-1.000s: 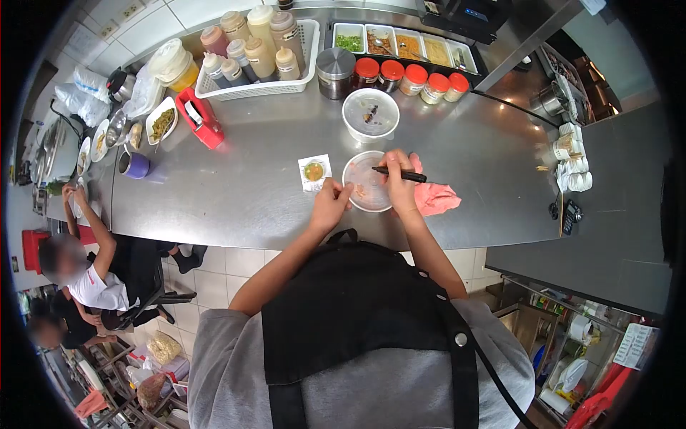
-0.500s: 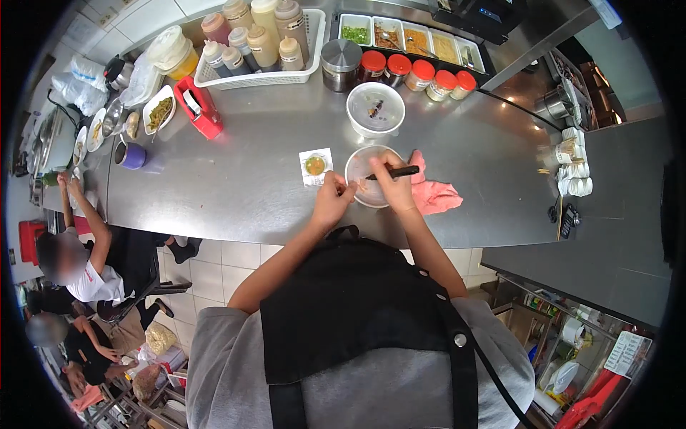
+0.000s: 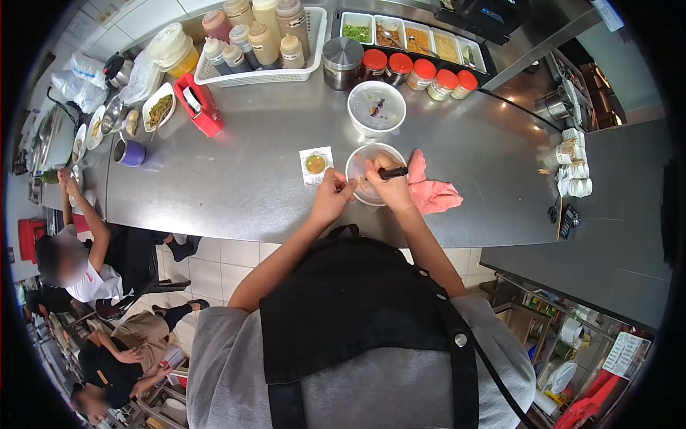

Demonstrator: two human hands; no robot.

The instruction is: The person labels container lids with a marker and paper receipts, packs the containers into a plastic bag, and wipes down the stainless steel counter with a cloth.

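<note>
My right hand (image 3: 389, 185) is closed around a black marker (image 3: 394, 172), above the lid of a round plastic bowl (image 3: 369, 154) near the table's front edge. The marker's writing tip is too small to make out. At the bowl's left rim, my left hand (image 3: 333, 196) grips the edge with its fingers bent. Just left of that hand lies a small cup of yellow-green sauce (image 3: 314, 164) on a white paper square (image 3: 306, 153). Behind stands a second lidded bowl (image 3: 391, 109), with dark pieces at its middle. A pink cloth (image 3: 434, 196) lies right of my right hand.
Along the back are a white basket of squeeze bottles (image 3: 261, 75), a steel canister (image 3: 342, 63), several red-lidded jars (image 3: 422, 74) and a topping tray (image 3: 401, 35). Left stand a red dispenser (image 3: 205, 118) and a purple cup (image 3: 131, 154). Other people (image 3: 86, 264) are at far left.
My right hand has shifted slightly left, and the marker's back end has swung left with it. My left hand stays at the rim. At lower left, another person has moved.
</note>
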